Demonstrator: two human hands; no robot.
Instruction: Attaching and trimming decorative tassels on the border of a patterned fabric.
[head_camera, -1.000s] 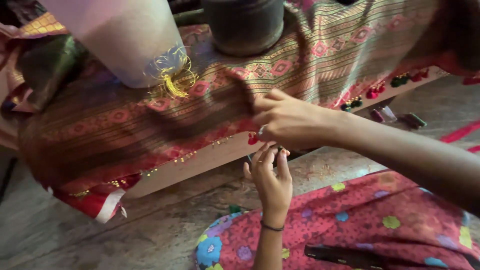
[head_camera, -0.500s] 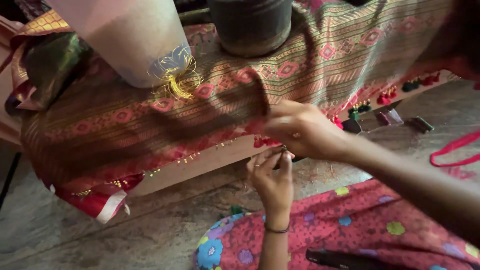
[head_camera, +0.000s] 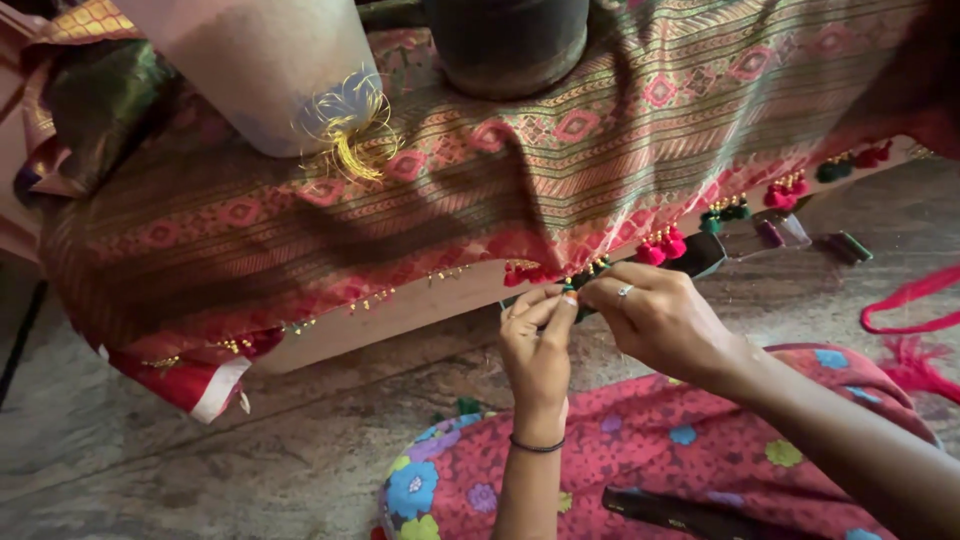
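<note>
Two hands meet just below the hem of a patterned woven cloth (head_camera: 560, 170) draped over a wooden worktop (head_camera: 420, 315). At far left, folded green and gold fabric (head_camera: 95, 110) lies bunched on the worktop, and beside it a pale cone-shaped object (head_camera: 260, 70) stands on the cloth with a tangle of gold thread (head_camera: 345, 135) at its foot. A dark round container (head_camera: 505, 40) stands further right. Along the cloth's red border, small gold beads (head_camera: 370, 300) give way to red tassels (head_camera: 662, 245) and green tassels (head_camera: 735, 212). The left hand (head_camera: 538, 350), a dark band on its wrist, rises from below with fingertips pinched narrow on a small tassel or thread at the hem; what exactly it grips is too small to tell. The right hand (head_camera: 660, 320), wearing a ring, touches it, fingers closed on the same spot. Below lies a red flowered garment (head_camera: 700, 450) over the lap, and red cord (head_camera: 905, 300) trails on the stone floor (head_camera: 200, 460) at right.
</note>
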